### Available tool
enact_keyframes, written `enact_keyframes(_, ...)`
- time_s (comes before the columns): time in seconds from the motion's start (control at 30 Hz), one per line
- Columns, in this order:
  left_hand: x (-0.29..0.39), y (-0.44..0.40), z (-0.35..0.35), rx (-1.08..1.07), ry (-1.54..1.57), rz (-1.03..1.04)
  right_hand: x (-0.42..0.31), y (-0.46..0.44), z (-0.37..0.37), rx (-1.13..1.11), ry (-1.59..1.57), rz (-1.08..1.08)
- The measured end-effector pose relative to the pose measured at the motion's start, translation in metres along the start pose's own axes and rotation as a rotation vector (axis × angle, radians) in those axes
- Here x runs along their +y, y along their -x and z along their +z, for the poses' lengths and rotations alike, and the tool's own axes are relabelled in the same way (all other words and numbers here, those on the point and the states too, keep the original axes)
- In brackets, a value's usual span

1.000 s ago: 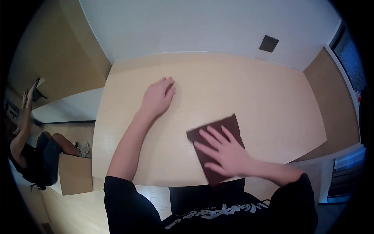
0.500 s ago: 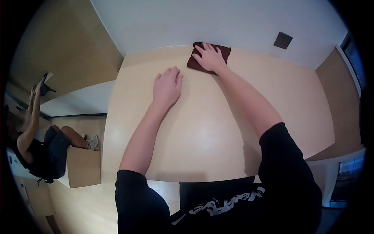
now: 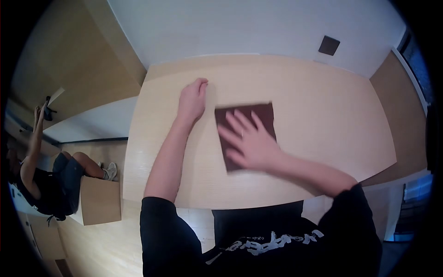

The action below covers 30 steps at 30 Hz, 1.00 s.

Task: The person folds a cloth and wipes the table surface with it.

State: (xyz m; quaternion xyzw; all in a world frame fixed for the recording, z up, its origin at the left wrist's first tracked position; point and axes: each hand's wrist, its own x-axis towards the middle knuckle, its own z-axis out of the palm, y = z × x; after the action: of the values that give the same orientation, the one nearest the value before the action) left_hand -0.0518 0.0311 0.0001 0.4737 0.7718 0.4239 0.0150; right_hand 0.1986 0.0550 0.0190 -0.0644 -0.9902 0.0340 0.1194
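Observation:
A dark brown folded cloth (image 3: 220,138) lies flat near the middle of the pale wooden table (image 3: 323,115). On top of it rests my right hand (image 3: 251,143), palm down with fingers spread, slightly smeared by motion. My left hand (image 3: 191,100) lies on the tabletop to the left of the cloth and apart from it. Its fingers are curled in toward the palm, and I see nothing in them.
A white wall (image 3: 258,27) with a dark square plate (image 3: 329,45) borders the table's far edge. Brown panelling (image 3: 399,97) stands at the right. To the left, another person (image 3: 50,180) sits on a box-like seat (image 3: 100,199) with arms raised.
My right hand has slid the cloth from the far edge by the wall toward me, and more of the cloth lies spread out. My left hand's fingers have curled in more.

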Motion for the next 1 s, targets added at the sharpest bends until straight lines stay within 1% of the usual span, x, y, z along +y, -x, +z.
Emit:
enact_keyframes(0.03,-0.002,-0.002,0.002,0.008,-0.003,0.002,-0.013,0.016,-0.009,-0.033,-0.019,-0.071)
enact_keyframes(0.1,-0.004,0.002,0.005,0.043,-0.052,0.163,-0.032,0.041,-0.031,-0.183,-0.133,-0.161)
enact_keyframes(0.13,-0.004,0.005,0.006,0.055,-0.055,0.16,-0.034,0.049,-0.036,-0.212,-0.155,-0.178)
enact_keyframes(0.2,-0.003,0.005,0.005,0.042,-0.201,0.247,-0.03,0.052,-0.041,-0.246,-0.175,-0.206)
enact_keyframes(0.3,0.005,0.009,0.0,0.004,-0.196,0.217,-0.024,0.044,-0.039,-0.255,-0.202,-0.215)
enact_keyframes(0.33,0.004,0.007,0.001,0.007,-0.197,0.217,-0.018,0.036,-0.035,-0.211,-0.2,-0.211)
enact_keyframes(0.37,0.004,0.006,0.001,0.014,-0.095,0.133,-0.008,0.026,-0.03,-0.169,-0.198,-0.208)
enact_keyframes(0.4,0.003,0.006,0.0,0.022,0.005,0.046,0.001,0.014,-0.023,-0.134,-0.148,-0.189)
enact_keyframes(0.43,0.003,0.005,0.001,0.026,0.0,0.044,0.012,-0.001,-0.014,-0.1,-0.121,-0.158)
enact_keyframes(0.5,0.001,0.003,0.003,0.179,0.246,-0.069,0.035,-0.033,0.002,-0.052,-0.082,-0.072)
enact_keyframes(0.53,0.002,0.004,0.002,0.18,0.24,-0.075,0.046,-0.053,0.006,-0.048,-0.117,-0.013)
enact_keyframes(0.6,0.005,0.002,0.0,0.196,0.282,-0.099,0.07,-0.093,0.02,-0.031,-0.069,0.066)
enact_keyframes(0.8,0.004,0.001,0.003,0.185,0.199,-0.063,0.12,-0.19,0.043,-0.008,-0.024,0.318)
enact_keyframes(0.87,0.001,-0.001,0.001,0.17,0.198,-0.081,0.124,-0.204,0.043,0.023,-0.033,0.391)
enact_keyframes(0.9,0.001,0.0,0.002,0.163,0.206,-0.106,0.123,-0.206,0.043,0.026,-0.034,0.401)
enact_keyframes(0.97,0.002,0.0,0.002,0.153,0.232,-0.092,0.121,-0.204,0.042,0.037,-0.035,0.414)
enact_keyframes(1.0,0.001,-0.001,0.002,0.156,0.254,-0.083,0.119,-0.201,0.042,0.046,-0.034,0.388)
